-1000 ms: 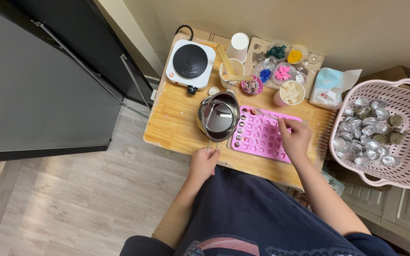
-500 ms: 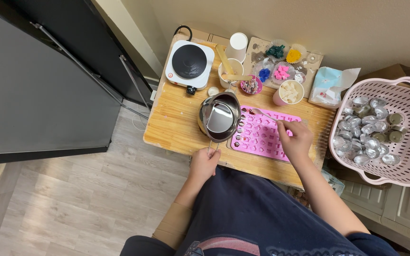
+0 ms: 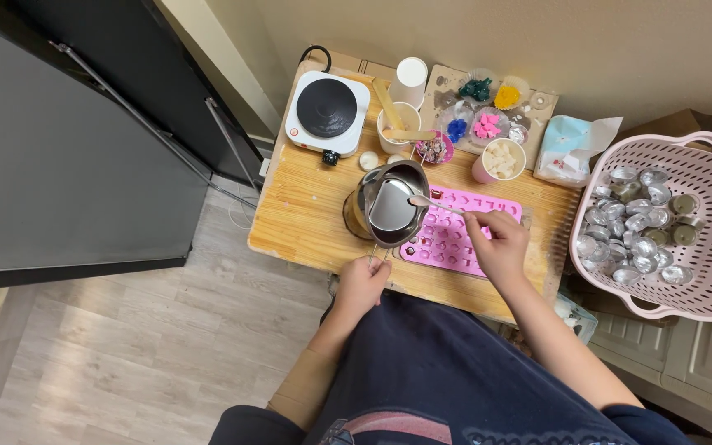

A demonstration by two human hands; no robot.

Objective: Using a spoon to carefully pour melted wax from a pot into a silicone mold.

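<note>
Beside the pink mould [image 3: 455,239] on the wooden desk [image 3: 306,206], we see the metal pot [image 3: 389,210] standing just to the mould's left, its rim touching or overlapping the mould's near corner. Our left hand [image 3: 362,284] sits at the desk's front edge, below the pot, fingers closed on the pot's thin handle [image 3: 377,254]. Our right hand [image 3: 500,243] rests over the mould's right part, fingers pinched narrow on the end of a spoon [image 3: 434,203]; the spoon's bowl reaches leftward from the mould to hang over the pot's opening (whether it touches the liquid we cannot tell).

Behind the mould, toward the wall, stand a pink cup [image 3: 498,161] of pale chunks, a small pink bowl [image 3: 433,149], and a white cup [image 3: 399,128] with flat wooden sticks. Farther left of these sits a white hot plate [image 3: 327,111] with a black disc. Behind the pink cup lies a tray [image 3: 447,86] with little heaps of coloured pieces, blue, pink, yellow and green. Well right of the mould, off the desk, a pink basket [image 3: 702,272] holds many small silver cups [image 3: 632,239].
</note>
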